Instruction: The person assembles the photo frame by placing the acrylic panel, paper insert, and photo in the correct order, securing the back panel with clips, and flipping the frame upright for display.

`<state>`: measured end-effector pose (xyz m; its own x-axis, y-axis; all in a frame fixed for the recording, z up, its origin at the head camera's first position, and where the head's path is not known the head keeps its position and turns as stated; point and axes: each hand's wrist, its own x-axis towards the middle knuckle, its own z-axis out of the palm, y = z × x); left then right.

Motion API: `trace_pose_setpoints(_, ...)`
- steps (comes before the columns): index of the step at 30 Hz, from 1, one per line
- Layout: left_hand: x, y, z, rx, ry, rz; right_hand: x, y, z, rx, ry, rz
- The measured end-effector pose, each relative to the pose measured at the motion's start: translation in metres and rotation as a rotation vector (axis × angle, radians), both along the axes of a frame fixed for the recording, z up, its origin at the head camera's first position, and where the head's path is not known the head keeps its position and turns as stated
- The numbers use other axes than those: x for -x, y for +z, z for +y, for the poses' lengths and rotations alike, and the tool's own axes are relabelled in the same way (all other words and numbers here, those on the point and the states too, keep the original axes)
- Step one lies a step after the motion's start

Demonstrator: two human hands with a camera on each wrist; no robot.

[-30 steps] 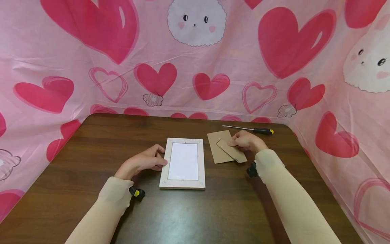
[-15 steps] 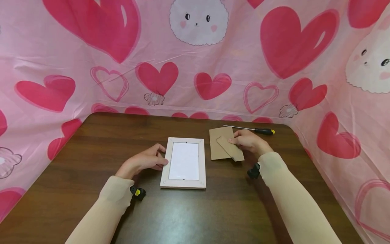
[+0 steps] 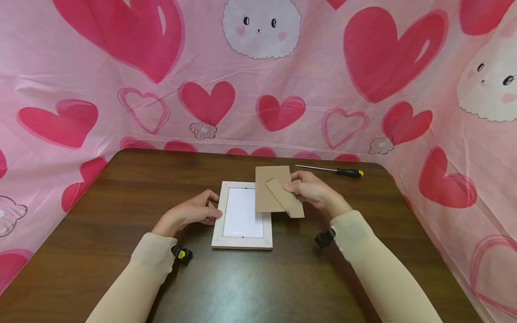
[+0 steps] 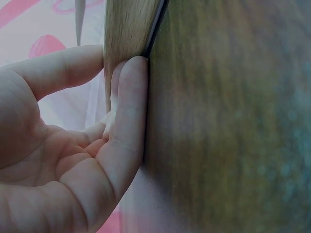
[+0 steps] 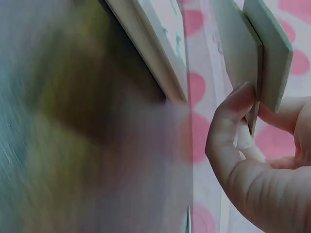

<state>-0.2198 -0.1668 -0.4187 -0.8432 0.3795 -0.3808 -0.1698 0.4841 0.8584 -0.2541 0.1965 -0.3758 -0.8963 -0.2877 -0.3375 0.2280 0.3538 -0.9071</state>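
A white picture frame (image 3: 242,243) lies flat on the table, a white sheet (image 3: 238,213) filling its middle. My left hand (image 3: 194,211) grips its left edge; in the left wrist view the fingers (image 4: 130,97) curl against the wooden side (image 4: 127,34), close to the tabletop. My right hand (image 3: 317,188) pinches a brown backing board (image 3: 264,193) by its right edge, raised off the table. The board's stand leg (image 3: 284,197) slants across it and juts past the lower right corner. The board overlaps the upper right of the frame in the head view.
A screwdriver (image 3: 329,170) with a black and yellow handle lies at the back right of the dark wooden table (image 3: 101,215). Pink cloth (image 3: 242,67) printed with hearts hangs behind the table and along its sides.
My right hand has lifted the backing board off the table and carried it left, partly over the picture frame. The left hand and the frame have stayed in place.
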Motion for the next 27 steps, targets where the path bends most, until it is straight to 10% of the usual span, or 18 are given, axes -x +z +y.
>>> trace_pose_setpoints(27,-0.001,0.002,0.000,-0.033,-0.022,0.001,-0.032,-0.031,-0.075,0.029,-0.034,0.019)
